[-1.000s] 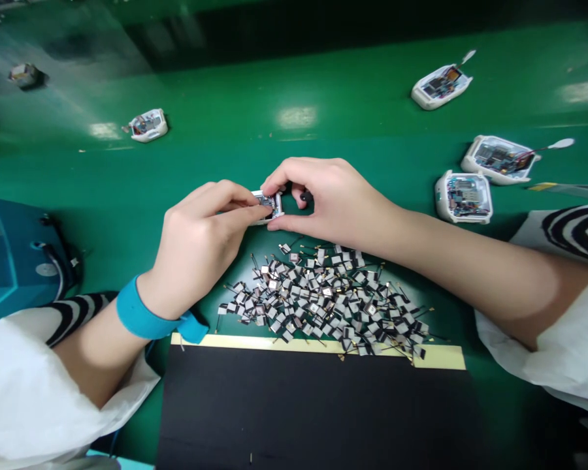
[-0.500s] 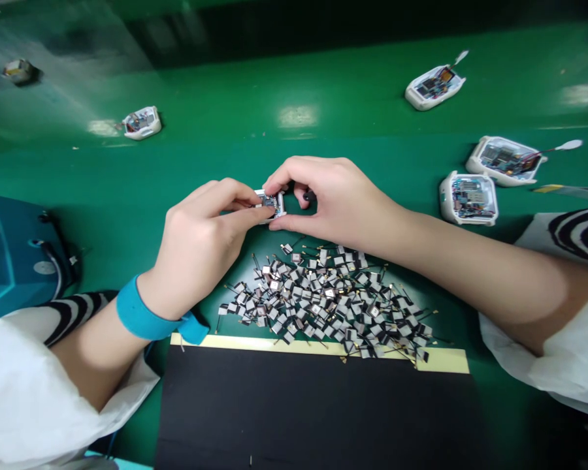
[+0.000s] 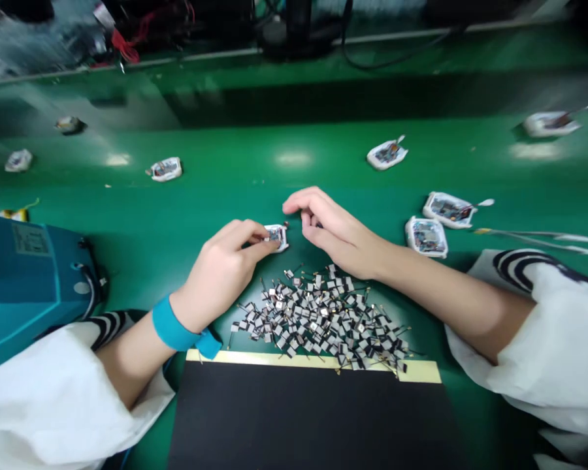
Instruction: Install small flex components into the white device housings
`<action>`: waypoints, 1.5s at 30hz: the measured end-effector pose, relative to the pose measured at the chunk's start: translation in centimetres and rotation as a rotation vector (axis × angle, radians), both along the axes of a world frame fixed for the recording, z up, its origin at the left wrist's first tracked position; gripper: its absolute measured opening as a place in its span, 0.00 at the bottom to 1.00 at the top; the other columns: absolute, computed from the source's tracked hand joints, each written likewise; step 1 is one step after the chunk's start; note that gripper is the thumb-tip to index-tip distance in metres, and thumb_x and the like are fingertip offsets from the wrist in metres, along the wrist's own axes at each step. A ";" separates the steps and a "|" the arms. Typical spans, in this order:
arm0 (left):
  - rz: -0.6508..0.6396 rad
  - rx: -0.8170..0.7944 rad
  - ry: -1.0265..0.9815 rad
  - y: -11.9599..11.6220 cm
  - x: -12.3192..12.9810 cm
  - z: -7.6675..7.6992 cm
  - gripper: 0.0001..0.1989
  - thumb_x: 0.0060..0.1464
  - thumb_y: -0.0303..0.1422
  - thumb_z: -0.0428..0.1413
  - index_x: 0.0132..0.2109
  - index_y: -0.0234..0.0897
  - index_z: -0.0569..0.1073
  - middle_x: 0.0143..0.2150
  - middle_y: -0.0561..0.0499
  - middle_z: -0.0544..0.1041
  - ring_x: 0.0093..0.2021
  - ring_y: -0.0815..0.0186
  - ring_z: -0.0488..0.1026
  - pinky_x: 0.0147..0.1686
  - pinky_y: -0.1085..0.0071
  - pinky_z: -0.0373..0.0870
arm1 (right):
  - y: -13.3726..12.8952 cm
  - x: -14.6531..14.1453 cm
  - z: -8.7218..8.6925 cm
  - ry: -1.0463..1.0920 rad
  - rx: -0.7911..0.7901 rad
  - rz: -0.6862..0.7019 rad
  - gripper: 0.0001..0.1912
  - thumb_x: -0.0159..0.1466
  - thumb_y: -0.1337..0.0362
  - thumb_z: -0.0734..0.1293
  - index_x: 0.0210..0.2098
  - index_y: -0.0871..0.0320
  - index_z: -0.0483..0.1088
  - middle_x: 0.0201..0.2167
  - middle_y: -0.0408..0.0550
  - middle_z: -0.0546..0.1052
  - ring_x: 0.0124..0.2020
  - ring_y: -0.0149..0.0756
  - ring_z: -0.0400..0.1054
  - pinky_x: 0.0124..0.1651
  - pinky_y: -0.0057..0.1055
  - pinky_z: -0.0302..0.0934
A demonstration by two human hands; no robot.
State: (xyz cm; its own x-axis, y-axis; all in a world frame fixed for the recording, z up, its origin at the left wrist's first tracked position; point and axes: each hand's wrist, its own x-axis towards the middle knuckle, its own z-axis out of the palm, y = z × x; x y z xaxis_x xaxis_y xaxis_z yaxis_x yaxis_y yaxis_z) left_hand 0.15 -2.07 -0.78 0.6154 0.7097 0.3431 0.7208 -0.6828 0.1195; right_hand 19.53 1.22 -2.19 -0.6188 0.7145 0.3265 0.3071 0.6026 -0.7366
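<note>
Small white-cased circuit module (image 3: 276,237) is resting on the green tabletop (image 3: 294,171), with the left hand's fingers (image 3: 255,230) pinching its edge and the right hand (image 3: 336,232) hovering just beside, fingers loosely curved; a slipping pinch could knock it into the pile of black-and-silver wired antenna pieces (image 3: 318,320).

From here I can make out a blue machine (image 3: 29,281) at the left of the green workbench (image 3: 127,196), and a black mat (image 3: 313,418) edged with a pale yellow strip (image 3: 419,371) on the near side. Open white device casings (image 3: 426,236) lie scattered across the bench. Past it, black cables (image 3: 396,52) and what seem to be red wires (image 3: 127,46) blur together.
</note>
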 end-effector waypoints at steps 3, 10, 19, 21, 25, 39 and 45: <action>-0.016 -0.012 -0.027 0.0 -0.1 -0.1 0.12 0.57 0.27 0.44 0.40 0.38 0.72 0.37 0.49 0.70 0.39 0.66 0.67 0.37 0.69 0.68 | -0.4 0.7 0.5 -0.057 0.039 0.018 0.11 0.64 0.69 0.49 0.39 0.60 0.60 0.42 0.51 0.63 0.46 0.33 0.56 0.50 0.36 0.53; -0.002 -0.002 -0.034 -0.1 -0.4 -0.5 0.14 0.54 0.22 0.44 0.39 0.38 0.72 0.37 0.49 0.70 0.41 0.64 0.67 0.40 0.68 0.70 | -1.7 1.1 0.6 -0.484 0.296 -0.082 0.09 0.63 0.65 0.55 0.35 0.62 0.64 0.34 0.52 0.66 0.37 0.37 0.60 0.40 0.36 0.60; 0.023 -0.058 -0.038 -0.2 -0.4 -0.7 0.14 0.53 0.21 0.45 0.39 0.38 0.73 0.37 0.48 0.70 0.39 0.64 0.67 0.39 0.67 0.70 | -3.3 2.9 1.1 -0.636 0.499 -0.190 0.15 0.62 0.63 0.56 0.46 0.62 0.64 0.35 0.54 0.67 0.34 0.39 0.62 0.35 0.35 0.63; 0.024 -0.063 -0.033 -0.2 -0.4 -0.7 0.14 0.53 0.21 0.45 0.39 0.38 0.73 0.37 0.48 0.70 0.39 0.64 0.67 0.38 0.67 0.70 | -3.3 3.2 1.4 -0.730 0.629 -0.258 0.16 0.62 0.61 0.57 0.44 0.63 0.66 0.32 0.54 0.69 0.30 0.40 0.62 0.29 0.35 0.61; 0.021 -0.067 -0.032 -0.1 -0.5 -0.7 0.15 0.53 0.21 0.45 0.40 0.38 0.73 0.37 0.48 0.70 0.40 0.63 0.67 0.39 0.67 0.70 | -3.1 3.5 1.3 -0.607 0.526 -0.263 0.13 0.63 0.63 0.56 0.42 0.64 0.66 0.29 0.50 0.69 0.30 0.36 0.66 0.31 0.31 0.63; -0.025 -0.015 -0.056 0.2 -0.5 -0.7 0.12 0.54 0.24 0.46 0.40 0.39 0.72 0.38 0.50 0.71 0.39 0.66 0.68 0.38 0.70 0.68 | -1.7 2.8 0.6 -0.027 0.177 -0.147 0.08 0.58 0.71 0.64 0.36 0.57 0.71 0.33 0.45 0.72 0.36 0.29 0.67 0.40 0.27 0.64; -0.021 -0.026 -0.031 0.2 -0.5 -0.4 0.12 0.55 0.24 0.46 0.40 0.39 0.72 0.39 0.50 0.70 0.41 0.65 0.68 0.39 0.70 0.67 | -1.3 1.4 0.7 0.113 0.115 -0.266 0.01 0.54 0.69 0.67 0.28 0.57 0.71 0.28 0.42 0.73 0.29 0.29 0.68 0.33 0.26 0.66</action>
State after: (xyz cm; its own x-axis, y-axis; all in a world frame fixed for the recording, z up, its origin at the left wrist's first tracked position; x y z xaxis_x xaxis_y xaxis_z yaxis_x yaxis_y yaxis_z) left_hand -0.36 -1.87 -1.20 0.6194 0.7058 0.3439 0.7022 -0.6939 0.1594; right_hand 20.97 -0.10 -1.53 -0.3705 0.8010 0.4702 0.3854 0.5932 -0.7068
